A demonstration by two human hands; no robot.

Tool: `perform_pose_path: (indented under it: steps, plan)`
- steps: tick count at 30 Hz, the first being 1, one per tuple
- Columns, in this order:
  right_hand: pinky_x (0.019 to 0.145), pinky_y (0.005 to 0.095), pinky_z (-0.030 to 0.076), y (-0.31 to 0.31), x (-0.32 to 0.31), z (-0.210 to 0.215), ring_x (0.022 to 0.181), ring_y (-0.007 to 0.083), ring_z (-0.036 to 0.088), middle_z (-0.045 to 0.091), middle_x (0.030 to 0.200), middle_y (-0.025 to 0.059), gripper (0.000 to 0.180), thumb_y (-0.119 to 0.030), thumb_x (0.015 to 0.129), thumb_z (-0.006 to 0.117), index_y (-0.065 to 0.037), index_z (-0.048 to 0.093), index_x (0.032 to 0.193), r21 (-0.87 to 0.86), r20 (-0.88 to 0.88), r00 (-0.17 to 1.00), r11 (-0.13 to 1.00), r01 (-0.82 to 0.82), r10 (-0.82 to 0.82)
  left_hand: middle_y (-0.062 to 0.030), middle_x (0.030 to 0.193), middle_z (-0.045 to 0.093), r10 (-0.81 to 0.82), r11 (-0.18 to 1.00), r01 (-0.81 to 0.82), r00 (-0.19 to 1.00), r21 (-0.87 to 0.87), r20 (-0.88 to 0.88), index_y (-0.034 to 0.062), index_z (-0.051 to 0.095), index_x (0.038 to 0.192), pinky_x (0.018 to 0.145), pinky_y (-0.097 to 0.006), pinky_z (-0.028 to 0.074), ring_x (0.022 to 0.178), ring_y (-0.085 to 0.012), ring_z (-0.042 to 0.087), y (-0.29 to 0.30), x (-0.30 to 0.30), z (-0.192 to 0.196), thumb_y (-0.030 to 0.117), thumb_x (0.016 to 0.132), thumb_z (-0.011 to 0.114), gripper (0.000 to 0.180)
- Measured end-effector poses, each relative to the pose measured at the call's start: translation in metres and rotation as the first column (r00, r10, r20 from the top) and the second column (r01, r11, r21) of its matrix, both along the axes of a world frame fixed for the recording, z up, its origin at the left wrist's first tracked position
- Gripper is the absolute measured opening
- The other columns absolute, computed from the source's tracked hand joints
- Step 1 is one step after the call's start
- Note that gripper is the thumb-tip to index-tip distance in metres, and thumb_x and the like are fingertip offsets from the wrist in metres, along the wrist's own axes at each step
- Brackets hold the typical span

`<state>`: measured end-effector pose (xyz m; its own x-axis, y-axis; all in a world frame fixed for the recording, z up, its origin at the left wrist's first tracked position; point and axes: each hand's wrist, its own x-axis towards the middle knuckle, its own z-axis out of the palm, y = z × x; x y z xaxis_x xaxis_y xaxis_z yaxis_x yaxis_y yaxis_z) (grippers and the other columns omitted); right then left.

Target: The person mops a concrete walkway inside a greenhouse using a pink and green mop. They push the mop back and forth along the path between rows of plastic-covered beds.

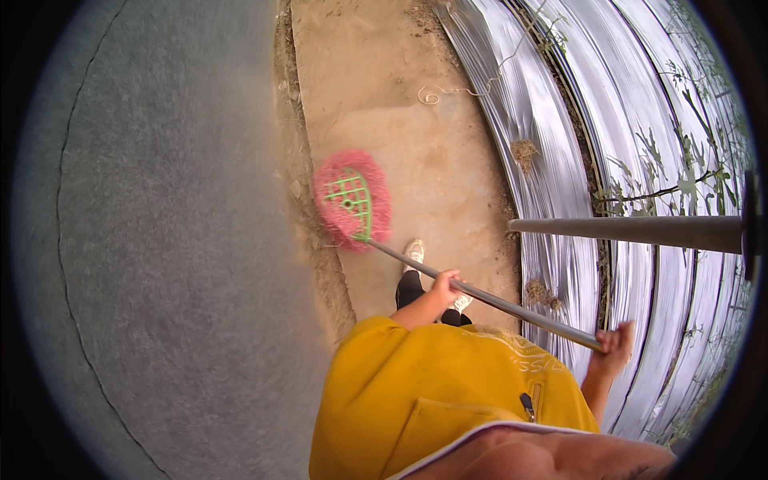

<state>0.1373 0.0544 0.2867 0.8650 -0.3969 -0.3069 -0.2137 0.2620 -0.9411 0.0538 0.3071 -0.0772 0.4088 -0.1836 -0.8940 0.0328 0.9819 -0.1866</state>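
Pink fibres ring the green grid (368,202) of a mop head (382,188), slightly blurred above the left side of a tan path (432,144), near its edge with a broad grey surface (184,224); whether it touches the ground, I cannot tell. The left hand (446,286) has its fingers closed around the middle of the grey pole (512,307), near a pale shoe (414,253). The right hand (615,346) grips its end, by silvery sheeting (552,152).

Left fingers (449,275) and right fingers (606,338) are curled, the left forearm (418,310) angled inward.
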Motion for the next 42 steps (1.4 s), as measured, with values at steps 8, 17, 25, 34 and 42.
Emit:
perform_pose_path:
  steps: [8,17,25,34,42]
  plan:
    - [0.045,0.0209,0.036,0.025,0.032,0.018,0.036,0.0033,0.025,0.024,0.042,-0.0069,0.026,-0.027,0.092,0.039,-0.009,0.049,0.077,0.173,0.231,0.946,0.947,-0.271,0.229,-0.0049,0.062,0.041,0.127,0.984,-0.126,0.992,0.123,-0.003,0.0083,0.040,0.070,0.055,-0.034,0.042,0.056,-0.0201,0.041,0.068,0.040,0.062,0.003,0.070,0.054,0.015]
    - [0.045,0.0189,0.035,0.051,0.059,0.095,0.035,0.0033,0.025,0.027,0.042,-0.0066,0.028,-0.028,0.093,0.036,-0.009,0.051,0.079,-0.139,0.473,0.767,0.897,-0.420,0.433,-0.0028,0.050,0.039,0.095,0.994,-0.085,0.981,-0.070,0.169,0.0087,0.043,0.062,0.055,-0.034,0.044,0.049,-0.0188,0.042,0.036,0.113,0.097,0.002,0.070,0.057,0.017]
    - [0.052,0.0229,0.038,0.109,0.054,0.043,0.038,0.0047,0.027,0.026,0.043,-0.0051,0.027,-0.025,0.093,0.036,-0.008,0.050,0.079,0.144,0.302,0.883,0.899,-0.414,0.359,-0.0021,0.053,0.039,0.196,0.964,-0.190,0.981,0.186,-0.012,0.0100,0.040,0.062,0.049,-0.030,0.040,0.047,-0.0163,0.039,0.139,0.089,0.076,0.001,0.069,0.053,0.018]
    - [0.050,0.0208,0.038,0.087,0.043,0.088,0.035,0.0043,0.026,0.025,0.042,-0.0049,0.027,-0.024,0.095,0.032,-0.009,0.050,0.081,0.019,0.502,0.818,0.942,-0.336,0.282,-0.0029,0.053,0.040,0.025,0.997,-0.040,0.980,0.071,0.200,0.0084,0.039,0.064,0.047,-0.028,0.041,0.048,-0.0164,0.039,0.121,0.186,0.137,0.001,0.071,0.051,0.016]
    - [0.056,0.0219,0.038,0.112,0.070,0.110,0.039,0.0044,0.027,0.024,0.044,-0.0039,0.026,-0.024,0.094,0.034,-0.009,0.050,0.079,-0.053,0.509,0.852,0.993,-0.110,0.122,-0.0035,0.054,0.039,-0.172,0.985,0.161,0.960,0.065,0.222,0.0039,0.046,0.071,0.050,-0.030,0.041,0.050,-0.0176,0.041,0.087,0.293,0.139,0.000,0.071,0.056,0.010]
